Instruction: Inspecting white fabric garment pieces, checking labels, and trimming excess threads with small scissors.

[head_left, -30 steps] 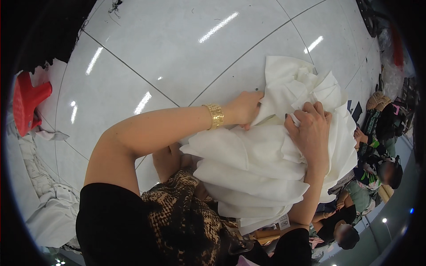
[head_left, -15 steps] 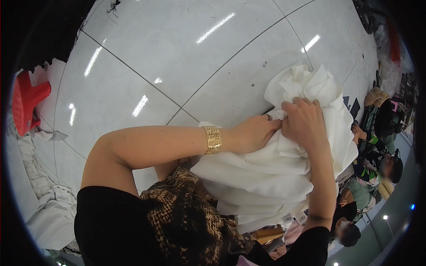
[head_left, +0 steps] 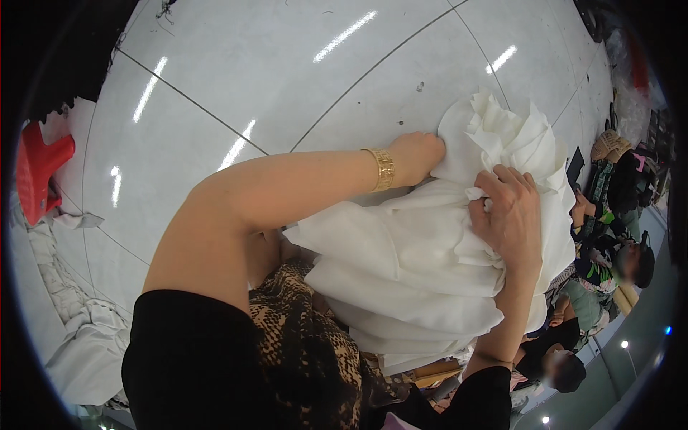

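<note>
A large heap of soft white cloth (head_left: 416, 251) lies across my lap, its upper part bunched into ruffled folds. My right hand (head_left: 510, 215) grips a gathered pinch of this cloth near the bunched part, with a small tuft poking out between thumb and fingers. My left hand (head_left: 419, 158), below a wide gold bracelet (head_left: 383, 170), is closed like a fist beside the far left edge of the cloth. Its fingertips are turned away, so what they hold, if anything, is hidden.
Pale glossy floor tiles (head_left: 287, 86) stretch ahead. At the left stand a red plastic stool (head_left: 43, 168) and a pile of white cloth (head_left: 89, 344). On the right, several people (head_left: 559, 351) sit near clothing and bags. A black cloth (head_left: 79, 50) hangs at upper left.
My left hand has moved up and away from my right hand, to the cloth's far edge. My right hand has shifted slightly down and right, still gripping the cloth.
</note>
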Demonstrator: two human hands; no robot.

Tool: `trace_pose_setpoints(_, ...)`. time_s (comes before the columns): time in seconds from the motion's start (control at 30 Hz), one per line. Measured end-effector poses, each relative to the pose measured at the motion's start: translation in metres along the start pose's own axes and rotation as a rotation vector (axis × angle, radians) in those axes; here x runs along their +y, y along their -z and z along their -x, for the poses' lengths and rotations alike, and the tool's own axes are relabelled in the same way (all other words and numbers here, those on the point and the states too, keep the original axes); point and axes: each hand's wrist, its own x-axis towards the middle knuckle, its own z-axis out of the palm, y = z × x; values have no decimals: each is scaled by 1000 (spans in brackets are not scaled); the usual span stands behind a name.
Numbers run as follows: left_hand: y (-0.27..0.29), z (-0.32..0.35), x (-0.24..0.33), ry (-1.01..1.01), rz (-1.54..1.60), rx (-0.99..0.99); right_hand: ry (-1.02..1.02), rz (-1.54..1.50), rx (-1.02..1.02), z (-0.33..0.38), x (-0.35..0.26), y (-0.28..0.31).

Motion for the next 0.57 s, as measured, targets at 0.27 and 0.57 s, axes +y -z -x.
trace_pose_setpoints(0.27, 6, 15, -5, 2, 456, 374, 19, -30, 19, -5, 9, -1)
trace_pose_setpoints(0.57, 74, 82, 3, 201, 1570, 154, -95, 78, -153, -45, 3, -30)
